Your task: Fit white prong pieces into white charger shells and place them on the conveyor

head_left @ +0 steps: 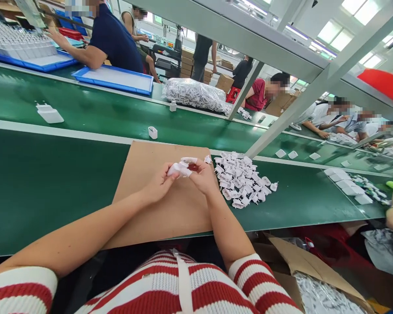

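Note:
Above a brown cardboard sheet, my left hand is closed on a white plastic piece. My right hand is closed against the same piece from the other side, with white covers on its thumb and a finger. The two hands nearly meet, and fine detail of the piece is too small to tell. Beside the sheet, to the right, lies a pile of white plug parts. One loose white part rests at the sheet's upper right edge, close to my right hand.
Beyond a pale rail runs a green conveyor with a white housing and a plug adapter. Farther back are a blue tray and a bag of parts. A metal post slants at right. Several people sit around.

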The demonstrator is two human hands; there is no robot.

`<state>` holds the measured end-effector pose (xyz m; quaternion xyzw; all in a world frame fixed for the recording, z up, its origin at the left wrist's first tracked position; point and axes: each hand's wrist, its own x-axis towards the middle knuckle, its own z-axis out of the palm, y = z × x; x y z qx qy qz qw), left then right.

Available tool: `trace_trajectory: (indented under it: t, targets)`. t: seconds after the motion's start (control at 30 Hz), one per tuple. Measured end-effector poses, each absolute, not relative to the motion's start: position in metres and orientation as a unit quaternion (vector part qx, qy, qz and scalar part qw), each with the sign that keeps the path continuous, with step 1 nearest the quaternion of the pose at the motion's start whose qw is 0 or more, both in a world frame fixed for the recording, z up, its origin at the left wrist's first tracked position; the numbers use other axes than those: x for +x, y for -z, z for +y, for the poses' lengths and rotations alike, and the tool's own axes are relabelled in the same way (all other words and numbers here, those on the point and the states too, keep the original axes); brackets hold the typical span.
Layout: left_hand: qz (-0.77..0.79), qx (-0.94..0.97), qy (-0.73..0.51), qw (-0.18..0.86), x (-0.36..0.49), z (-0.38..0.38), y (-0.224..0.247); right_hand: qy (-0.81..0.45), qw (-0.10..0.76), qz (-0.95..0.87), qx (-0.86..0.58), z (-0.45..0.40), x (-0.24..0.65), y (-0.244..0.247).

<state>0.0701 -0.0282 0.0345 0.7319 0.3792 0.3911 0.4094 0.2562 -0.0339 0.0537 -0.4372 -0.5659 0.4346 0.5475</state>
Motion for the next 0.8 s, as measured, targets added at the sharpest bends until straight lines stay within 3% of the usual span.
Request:
trace_trajectory:
  t: [0.23,0.4,0.63,0.8]
  targets:
    - [0.368,0.837,-0.347,0.211,0.058,-0.037,-0.039,-0.297,0.524,-0.653,-0.459,-0.049,0.255,-0.061]
    - [0.335,0.863,-0.331,0.181,0.056,-0.037,-0.049,-0.322,0.530,-0.657,-0.429,-0.045,0.256,-0.054]
    - [0.375,0.854,-0.287,0.221,0.049,-0.024,-0.046,-0.395,0.527,-0.606,-0.446,-0.033,0.249,-0.041]
    - [0.389,0.772,-0.283,0.415,0.057,-0.015,-0.033,-0.399,0.511,-0.574,-0.501,-0.022,0.252,-0.036]
